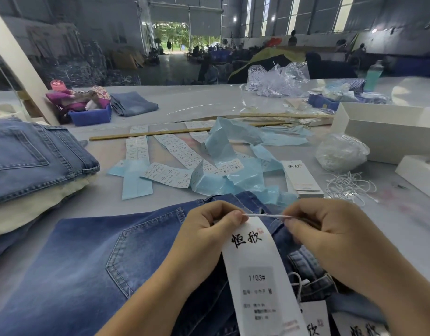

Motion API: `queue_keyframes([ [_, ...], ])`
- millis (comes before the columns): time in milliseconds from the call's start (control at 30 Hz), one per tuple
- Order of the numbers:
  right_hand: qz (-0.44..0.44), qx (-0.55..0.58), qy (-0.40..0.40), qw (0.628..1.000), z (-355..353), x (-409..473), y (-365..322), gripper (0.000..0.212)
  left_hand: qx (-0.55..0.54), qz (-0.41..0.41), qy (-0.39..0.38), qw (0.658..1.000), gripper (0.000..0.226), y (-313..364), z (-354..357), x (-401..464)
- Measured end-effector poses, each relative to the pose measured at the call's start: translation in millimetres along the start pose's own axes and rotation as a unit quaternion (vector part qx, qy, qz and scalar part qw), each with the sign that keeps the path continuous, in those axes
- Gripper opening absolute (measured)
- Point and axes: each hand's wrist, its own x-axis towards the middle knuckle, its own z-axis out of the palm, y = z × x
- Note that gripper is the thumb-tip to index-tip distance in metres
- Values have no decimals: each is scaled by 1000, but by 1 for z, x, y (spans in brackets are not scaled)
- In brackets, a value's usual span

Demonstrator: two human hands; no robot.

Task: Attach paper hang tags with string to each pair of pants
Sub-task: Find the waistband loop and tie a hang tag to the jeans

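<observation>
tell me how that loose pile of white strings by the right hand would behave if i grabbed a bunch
The white strings lie in a tangled, looping heap, so they are probably limp and very light. Grabbing a bunch would likely drag neighbours along rather than free one. The table looks glossy, so the pile may slide if pushed.

A garment factory hall: high metal walls with tall windows (291, 18) and a wide open doorway (171, 36) at the far end. The long counter (197, 103) carries stacked jeans (34, 156), strips of size stickers (136, 147), a pile of hang tags (301, 177) and loose strings (349, 185).
</observation>
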Motion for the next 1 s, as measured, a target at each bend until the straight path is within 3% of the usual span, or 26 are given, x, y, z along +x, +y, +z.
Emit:
queue_keyframes([
  [200, -19, -171, 107, 979, -3, -5, -2, 13, -3, -4, -7, 1000, 12, -2, 1, -2],
  [400, 30, -18, 187, 982, 5, -2, -2, 11, 61, -2, -37, 997, 14, 0, 3, -7],
  [467, 70, 101, 192, 974, 7, -1, -2, 16, 88, -2, -48, 995, 14, 0, 3, -9],
  [567, 120, 363, 200, 902, 8, 3, -4, 26, 125, 4, -66, 990, 13, 0, 5, -11],
  [633, 134, 475, 219, 842, 11, 7, -6, 29, 146, 8, -72, 987, 14, -1, 6, -11],
  [800, 170, 646, 217, 712, 17, 12, -8, 32, 171, 11, -84, 982, 17, -4, 6, -10],
  [867, 185, 676, 200, 684, 15, 11, -9, 29, 174, 12, -88, 981, 16, -4, 7, -10],
  [933, 184, 667, 164, 703, 12, 8, -10, 22, 169, 14, -89, 981, 14, -4, 7, -9],
  [1000, 176, 616, 107, 761, 9, 3, -9, 16, 138, 4, -94, 986, 12, -4, 7, -7],
])
